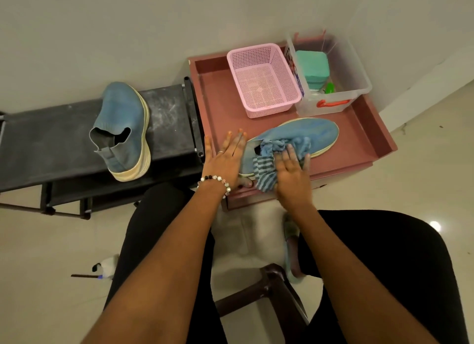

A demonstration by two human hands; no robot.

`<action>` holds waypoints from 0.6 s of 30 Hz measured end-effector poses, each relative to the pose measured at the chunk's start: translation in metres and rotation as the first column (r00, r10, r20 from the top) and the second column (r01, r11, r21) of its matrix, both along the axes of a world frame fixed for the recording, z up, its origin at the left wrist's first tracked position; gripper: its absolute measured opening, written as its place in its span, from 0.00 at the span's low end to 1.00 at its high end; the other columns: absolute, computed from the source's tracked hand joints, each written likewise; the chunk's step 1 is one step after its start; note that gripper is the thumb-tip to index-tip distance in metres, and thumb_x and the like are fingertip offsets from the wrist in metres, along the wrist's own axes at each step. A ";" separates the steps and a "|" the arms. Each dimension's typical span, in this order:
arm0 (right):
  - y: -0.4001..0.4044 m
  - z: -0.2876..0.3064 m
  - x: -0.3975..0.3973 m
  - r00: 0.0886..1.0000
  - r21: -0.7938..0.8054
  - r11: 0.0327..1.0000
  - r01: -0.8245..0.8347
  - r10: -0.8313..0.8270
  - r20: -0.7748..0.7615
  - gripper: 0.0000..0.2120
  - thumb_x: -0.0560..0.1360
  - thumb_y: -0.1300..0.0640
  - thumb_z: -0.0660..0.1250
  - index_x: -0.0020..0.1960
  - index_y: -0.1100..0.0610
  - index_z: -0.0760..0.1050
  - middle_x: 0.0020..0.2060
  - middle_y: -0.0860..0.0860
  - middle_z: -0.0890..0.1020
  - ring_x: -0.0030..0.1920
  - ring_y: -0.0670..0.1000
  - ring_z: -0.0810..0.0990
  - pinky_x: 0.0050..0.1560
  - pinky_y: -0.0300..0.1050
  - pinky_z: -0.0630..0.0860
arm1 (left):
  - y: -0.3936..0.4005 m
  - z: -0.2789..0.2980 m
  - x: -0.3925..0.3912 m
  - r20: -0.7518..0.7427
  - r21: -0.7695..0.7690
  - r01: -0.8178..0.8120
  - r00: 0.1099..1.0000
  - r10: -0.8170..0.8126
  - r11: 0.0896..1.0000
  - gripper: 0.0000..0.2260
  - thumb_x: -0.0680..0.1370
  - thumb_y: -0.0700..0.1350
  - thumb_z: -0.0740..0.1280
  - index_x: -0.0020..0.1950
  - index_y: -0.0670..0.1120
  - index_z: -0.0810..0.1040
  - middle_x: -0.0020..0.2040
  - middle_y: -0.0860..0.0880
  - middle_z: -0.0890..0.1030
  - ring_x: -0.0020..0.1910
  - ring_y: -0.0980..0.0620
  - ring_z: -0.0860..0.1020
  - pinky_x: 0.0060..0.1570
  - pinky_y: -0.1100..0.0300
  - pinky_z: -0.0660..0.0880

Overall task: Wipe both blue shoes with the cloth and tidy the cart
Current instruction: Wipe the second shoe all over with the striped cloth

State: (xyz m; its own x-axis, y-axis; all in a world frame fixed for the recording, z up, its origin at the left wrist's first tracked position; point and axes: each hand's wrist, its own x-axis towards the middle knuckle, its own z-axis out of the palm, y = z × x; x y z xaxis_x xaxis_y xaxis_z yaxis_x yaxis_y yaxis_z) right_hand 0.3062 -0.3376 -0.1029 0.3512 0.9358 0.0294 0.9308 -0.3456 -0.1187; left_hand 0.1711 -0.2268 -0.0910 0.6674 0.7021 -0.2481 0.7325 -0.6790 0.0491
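Note:
One blue shoe (307, 133) lies on the pink cart's top tray (220, 97), its toe pointing right. My right hand (291, 173) presses a blue striped cloth (266, 164) onto the shoe's middle, fingers bent over the fabric. My left hand (225, 159) rests flat against the shoe's heel side, fingers spread, a bead bracelet on the wrist. The second blue shoe (123, 128) stands on the black rack (51, 138) to the left, with its heel towards me.
At the back of the cart tray stand a pink mesh basket (264, 79) and a clear plastic box (336, 71) holding a teal container and a green item. A dark wooden stool (272, 287) stands between my knees. Small objects lie on the floor at the lower left.

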 end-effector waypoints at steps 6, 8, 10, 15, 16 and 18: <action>0.000 0.013 -0.059 0.932 0.081 0.995 -0.066 0.091 -0.352 0.28 0.63 0.71 0.64 0.64 0.67 0.72 0.62 0.63 0.75 0.67 0.62 0.71 0.71 0.66 0.50 | 0.001 0.004 -0.001 0.049 0.074 -0.022 0.999 0.018 0.997 0.35 0.78 0.33 0.53 0.77 0.50 0.37 0.78 0.55 0.42 0.77 0.49 0.40 0.63 0.34 0.28; -0.010 0.004 -0.018 0.957 0.087 0.961 -0.262 0.271 -0.107 0.32 0.56 0.69 0.72 0.61 0.64 0.76 0.58 0.61 0.80 0.61 0.62 0.77 0.64 0.73 0.51 | 0.002 0.000 -0.002 0.041 0.090 -0.009 0.999 0.006 0.996 0.39 0.78 0.41 0.62 0.77 0.50 0.37 0.78 0.56 0.43 0.77 0.48 0.40 0.63 0.32 0.29; -0.006 0.009 0.003 0.980 -0.059 0.978 -0.199 0.197 -0.038 0.33 0.58 0.68 0.72 0.64 0.60 0.74 0.61 0.57 0.78 0.66 0.58 0.73 0.65 0.74 0.47 | 0.003 -0.001 -0.002 -0.005 0.069 -0.003 1.000 0.003 0.998 0.47 0.73 0.56 0.69 0.77 0.51 0.36 0.78 0.56 0.43 0.77 0.48 0.40 0.62 0.31 0.29; 0.018 0.020 -0.071 0.895 -0.053 0.992 0.116 -0.128 -0.428 0.26 0.65 0.61 0.54 0.60 0.67 0.74 0.59 0.64 0.77 0.66 0.62 0.69 0.73 0.62 0.53 | 0.002 -0.001 0.001 0.044 0.108 -0.026 0.999 0.021 0.994 0.34 0.80 0.39 0.57 0.77 0.51 0.38 0.79 0.55 0.44 0.77 0.48 0.41 0.66 0.29 0.35; 0.011 0.017 -0.067 0.856 -0.024 0.997 0.068 -0.071 -0.512 0.26 0.63 0.63 0.54 0.59 0.67 0.75 0.57 0.64 0.78 0.64 0.62 0.71 0.72 0.61 0.58 | 0.002 -0.002 0.001 0.051 0.103 -0.031 0.998 0.025 0.994 0.33 0.80 0.38 0.56 0.77 0.51 0.38 0.79 0.56 0.44 0.77 0.48 0.42 0.66 0.29 0.34; -0.004 0.015 -0.033 0.899 0.008 0.990 -0.138 0.129 -0.419 0.28 0.63 0.68 0.59 0.62 0.64 0.75 0.60 0.61 0.78 0.65 0.60 0.73 0.73 0.62 0.53 | 0.002 -0.004 -0.001 0.065 0.090 -0.034 0.998 0.028 0.995 0.39 0.78 0.43 0.63 0.77 0.51 0.37 0.78 0.56 0.45 0.77 0.48 0.41 0.65 0.29 0.33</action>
